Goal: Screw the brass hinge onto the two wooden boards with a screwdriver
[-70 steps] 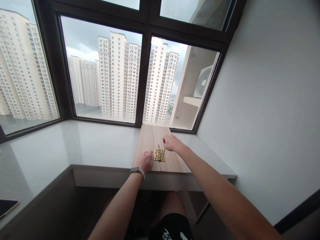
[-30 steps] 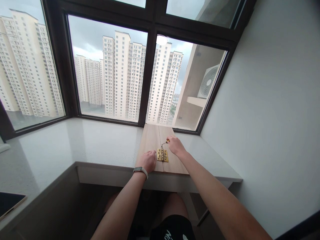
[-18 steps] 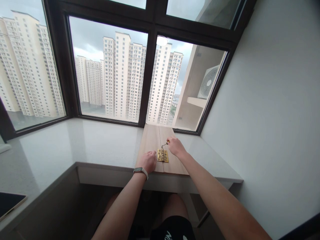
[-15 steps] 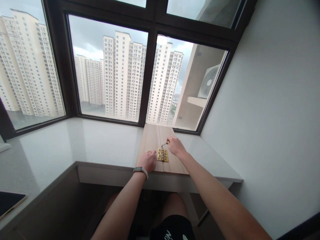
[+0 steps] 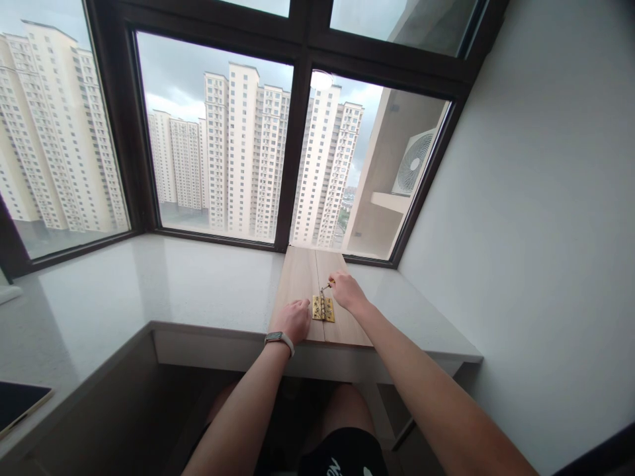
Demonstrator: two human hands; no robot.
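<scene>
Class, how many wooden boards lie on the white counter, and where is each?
2: the left board, under the left hand, and the right board, beneath the right hand; the gold hinge lies across both. Any underneath would be hidden.

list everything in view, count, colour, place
counter: one, white, across the middle
boards: two, light wood, side by side on counter
hinge: one, gold, across board seam
tool: one, silver and yellow, hinge's far end
window frame: one, dark brown, behind counter
towers: several, cream, outside
fan unit: one, white, outside right
wall: one, pale grey, right
flat device: one, dark, lower left
object: one, white, left edge
wristband: one, pale, lower centre
shorts: one, black, bottom
left grip: one, bare, beside hinge
right grip: one, bare, holding tool
</scene>
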